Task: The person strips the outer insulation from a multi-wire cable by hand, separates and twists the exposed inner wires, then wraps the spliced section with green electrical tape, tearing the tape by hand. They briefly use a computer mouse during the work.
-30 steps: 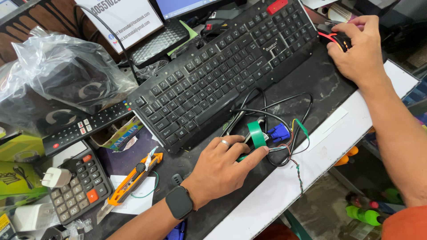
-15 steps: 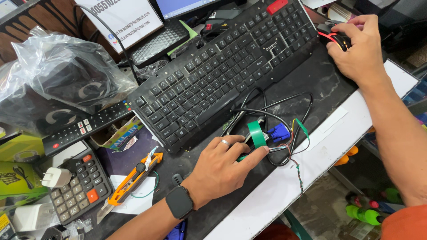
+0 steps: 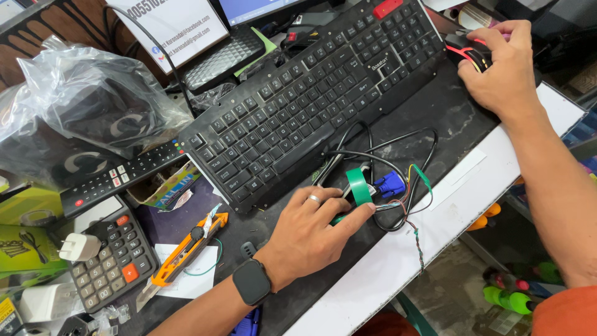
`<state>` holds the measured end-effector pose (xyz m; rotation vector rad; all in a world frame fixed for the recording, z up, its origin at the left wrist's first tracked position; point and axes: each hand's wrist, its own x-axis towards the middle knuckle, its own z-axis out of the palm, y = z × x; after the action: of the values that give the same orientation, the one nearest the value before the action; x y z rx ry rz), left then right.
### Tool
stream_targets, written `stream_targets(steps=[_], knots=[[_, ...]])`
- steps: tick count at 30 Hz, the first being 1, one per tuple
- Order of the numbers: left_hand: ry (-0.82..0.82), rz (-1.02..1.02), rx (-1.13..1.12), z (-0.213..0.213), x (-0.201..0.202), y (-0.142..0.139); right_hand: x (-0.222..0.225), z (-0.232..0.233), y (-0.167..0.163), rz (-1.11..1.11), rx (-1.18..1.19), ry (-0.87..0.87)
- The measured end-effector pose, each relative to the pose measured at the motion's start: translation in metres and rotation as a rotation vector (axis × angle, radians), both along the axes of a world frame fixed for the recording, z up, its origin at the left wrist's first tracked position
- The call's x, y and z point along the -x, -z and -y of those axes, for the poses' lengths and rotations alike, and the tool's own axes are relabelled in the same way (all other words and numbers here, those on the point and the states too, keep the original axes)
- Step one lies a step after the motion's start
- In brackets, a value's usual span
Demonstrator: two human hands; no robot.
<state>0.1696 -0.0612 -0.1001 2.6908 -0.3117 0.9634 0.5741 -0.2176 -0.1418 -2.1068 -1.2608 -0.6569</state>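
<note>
The left hand (image 3: 311, 233) lies palm down on the dark desk mat (image 3: 435, 118), just in front of the black keyboard (image 3: 311, 106). Its fingers are stretched forward and slightly spread, with the tips resting on a green-handled tool (image 3: 339, 219) and touching a roll of green electrical tape (image 3: 359, 186); whether they grip anything cannot be told. A ring sits on 1 finger, and a black smartwatch (image 3: 252, 281) is on the wrist.

The tape roll stands on edge among a tangle of black cables (image 3: 385, 146), beside a blue connector plug (image 3: 390, 184). Thin coloured wires (image 3: 415, 233) trail from the bundle onto the white board (image 3: 398, 261) at the desk's near edge.

The right hand (image 3: 500, 65) is at the far right of the keyboard, curled over a black mouse with red lines (image 3: 466, 50), with the fingers bent down around its top and covering most of it.

To the left of the mat lie an orange utility knife (image 3: 186, 249), a grey calculator (image 3: 115, 261), a black remote control (image 3: 121, 177), a white charger plug (image 3: 78, 247) and a crumpled clear plastic bag (image 3: 93, 106) over dark boxes.
</note>
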Motion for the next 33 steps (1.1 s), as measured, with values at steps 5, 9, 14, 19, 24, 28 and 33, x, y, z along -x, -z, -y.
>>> stream_targets(steps=[5,9,14,19,24,28,33], knots=[[-0.01,0.053,0.084,-0.003,0.005,-0.019,0.002,-0.002,-0.003,0.064,-0.022,0.02],[-0.036,0.028,0.317,0.001,0.011,-0.038,0.002,0.002,-0.008,0.108,-0.152,0.03],[-0.103,-0.009,0.575,0.001,0.03,-0.065,0.04,-0.009,-0.036,0.124,-0.324,-0.065],[-0.3,-0.027,0.496,-0.014,0.056,-0.092,0.138,-0.038,-0.091,0.018,-0.35,-0.403],[-0.348,-0.005,0.339,-0.031,0.097,-0.109,0.241,-0.058,-0.151,-0.385,-0.171,-0.821],[-0.423,0.006,0.215,-0.035,0.115,-0.111,0.294,-0.06,-0.175,-0.63,0.406,-1.298],[-0.519,-0.032,0.138,-0.04,0.119,-0.112,0.335,-0.085,-0.145,-0.267,0.843,-0.988]])
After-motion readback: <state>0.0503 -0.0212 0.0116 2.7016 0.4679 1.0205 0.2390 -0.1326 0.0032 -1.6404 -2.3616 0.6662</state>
